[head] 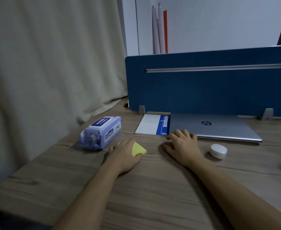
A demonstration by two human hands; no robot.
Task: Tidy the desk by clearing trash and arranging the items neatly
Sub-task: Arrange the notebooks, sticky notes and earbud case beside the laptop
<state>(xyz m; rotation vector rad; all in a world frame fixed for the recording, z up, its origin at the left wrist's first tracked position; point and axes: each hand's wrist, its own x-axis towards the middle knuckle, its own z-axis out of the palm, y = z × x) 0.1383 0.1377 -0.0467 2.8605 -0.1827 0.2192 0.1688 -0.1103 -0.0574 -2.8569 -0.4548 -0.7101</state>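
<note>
"NOTEBOOK" on notebook [163,125], HP logo on laptop [206,123]

Yellow paper [138,149]; purple wipes pack [101,133]; blue divider [207,87].

A closed silver laptop [214,127] lies flat beside a blue-and-white notebook [153,124], with a purple wipes pack [101,132] left of them.

Dim room. Beige curtain [50,60] hanging left, touching wooden desk [153,193]; blue divider panel [211,90] standing along far edge, pale wall [219,22] behind.
</note>
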